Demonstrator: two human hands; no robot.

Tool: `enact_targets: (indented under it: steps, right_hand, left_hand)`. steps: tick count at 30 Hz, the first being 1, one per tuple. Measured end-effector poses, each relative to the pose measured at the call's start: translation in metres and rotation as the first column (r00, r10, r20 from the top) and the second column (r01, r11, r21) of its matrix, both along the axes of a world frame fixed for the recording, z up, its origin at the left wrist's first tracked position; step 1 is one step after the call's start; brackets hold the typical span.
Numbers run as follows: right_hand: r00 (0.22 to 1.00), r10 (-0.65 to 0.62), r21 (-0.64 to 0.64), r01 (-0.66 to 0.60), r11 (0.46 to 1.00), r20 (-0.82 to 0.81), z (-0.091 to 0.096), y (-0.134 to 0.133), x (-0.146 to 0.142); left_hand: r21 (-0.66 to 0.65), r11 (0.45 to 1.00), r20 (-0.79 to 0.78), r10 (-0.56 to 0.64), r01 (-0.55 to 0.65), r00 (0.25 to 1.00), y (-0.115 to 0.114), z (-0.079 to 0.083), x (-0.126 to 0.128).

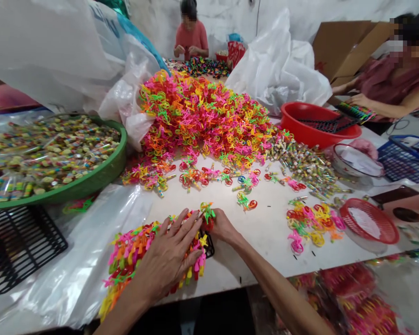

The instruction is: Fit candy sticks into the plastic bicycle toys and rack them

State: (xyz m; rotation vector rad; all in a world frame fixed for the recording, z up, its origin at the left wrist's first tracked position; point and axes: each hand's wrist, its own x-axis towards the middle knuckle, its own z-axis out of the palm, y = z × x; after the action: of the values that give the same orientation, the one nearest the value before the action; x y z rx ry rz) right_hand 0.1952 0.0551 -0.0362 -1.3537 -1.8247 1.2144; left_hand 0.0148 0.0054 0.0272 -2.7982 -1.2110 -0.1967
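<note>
My left hand [172, 251] lies flat, fingers stretched, over rows of small colourful plastic toys [132, 251]. These toys stand packed in a black plastic rack [209, 246], of which only the right end shows. At that end, my right hand [219, 225] pinches a small green plastic toy [207, 211] with a bit of yellow and orange. The left fingertips reach close to this toy; whether they touch it I cannot tell. My right fingertips are partly hidden.
A big heap of bright plastic toys [206, 121] covers the table's far side, with striped small tubes [303, 160] beside it. Left are a green basin [122, 153], an unfilled black rack [24, 246] and clear bags [80, 260]. Right stands a red basket [391, 232]. Two people work beyond.
</note>
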Motion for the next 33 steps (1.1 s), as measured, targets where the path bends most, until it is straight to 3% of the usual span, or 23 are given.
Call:
enact_targets:
  steps: [3, 6, 9, 11, 12, 13, 14, 16, 18, 24, 25, 27, 28, 30, 31, 33]
  right_hand:
    - [0.964, 0.02, 0.143, -0.06, 0.988, 0.266, 0.006, -0.003, -0.005]
    - [0.878, 0.067, 0.161, -0.161, 0.974, 0.473, 0.012, -0.007, -0.011]
    - [0.812, 0.216, 0.06, -0.294, 0.954, 0.542, 0.021, 0.006, -0.001]
    - [0.742, 0.243, -0.008, -0.305, 0.952, 0.625, 0.031, 0.029, 0.018]
    - [0.697, 0.173, 0.003, -0.244, 0.97, 0.696, 0.037, 0.043, 0.03]
    - [0.6, -0.037, 0.112, -0.089, 0.99, 0.799, 0.042, 0.058, 0.042]
    - [0.536, -0.14, 0.172, -0.009, 0.985, 0.832, 0.047, 0.072, 0.053]
    - [0.465, -0.225, 0.228, 0.051, 0.972, 0.856, 0.051, 0.095, 0.069]
    - [0.455, -0.223, 0.236, 0.029, 0.971, 0.862, 0.05, 0.106, 0.074]
    - [0.472, -0.247, 0.297, -0.031, 0.955, 0.846, 0.042, 0.089, 0.066]
    - [0.499, -0.275, 0.324, -0.012, 0.946, 0.822, 0.042, 0.081, 0.067]
    - [0.628, -0.323, 0.347, 0.089, 0.934, 0.708, 0.04, 0.059, 0.07]
    - [0.724, -0.326, 0.309, 0.162, 0.937, 0.608, 0.038, 0.046, 0.07]
    - [0.904, -0.288, 0.107, 0.268, 0.958, 0.315, 0.028, 0.014, 0.066]
    - [0.953, -0.265, -0.019, 0.27, 0.963, 0.15, 0.022, -0.003, 0.061]
    - [0.954, -0.264, -0.202, 0.234, 0.951, -0.14, 0.01, -0.035, 0.046]
  left_hand:
    - [-0.009, 1.0, 0.016, 0.009, -0.008, 1.0, 0.0, 0.0, 0.0]
    - [-0.012, 1.0, 0.023, -0.001, 0.001, 1.0, 0.0, -0.001, 0.0]
    - [-0.021, 1.0, 0.036, -0.015, 0.016, 0.999, 0.0, -0.001, 0.001]
    - [-0.021, 1.0, 0.041, -0.013, 0.014, 0.999, 0.0, -0.001, 0.001]
    - [-0.018, 1.0, 0.038, -0.012, 0.012, 0.999, 0.0, -0.001, 0.001]
    - [-0.013, 1.0, 0.035, -0.013, 0.013, 0.999, 0.0, -0.001, 0.0]
    - [-0.003, 1.0, 0.035, -0.015, 0.015, 0.999, 0.0, -0.001, 0.0]
    - [0.023, 1.0, 0.048, -0.013, 0.011, 0.999, -0.001, 0.0, -0.001]
    - [0.052, 0.999, 0.074, 0.003, -0.007, 0.997, -0.002, 0.003, -0.001]
    - [0.037, 0.999, 0.087, 0.014, -0.017, 0.996, -0.005, 0.01, 0.012]
    - [0.025, 1.0, 0.08, 0.008, -0.01, 0.997, -0.004, 0.009, 0.014]
    - [-0.001, 1.0, 0.063, 0.001, -0.001, 0.998, -0.003, 0.006, 0.017]
    - [-0.015, 1.0, 0.053, -0.002, 0.003, 0.999, -0.002, 0.004, 0.017]
    - [-0.041, 0.999, 0.037, -0.008, 0.009, 0.999, -0.001, 0.002, 0.016]
    - [-0.052, 0.999, 0.033, -0.009, 0.011, 0.999, -0.001, 0.002, 0.015]
    - [-0.069, 0.998, 0.029, -0.008, 0.01, 1.0, -0.002, 0.002, 0.014]
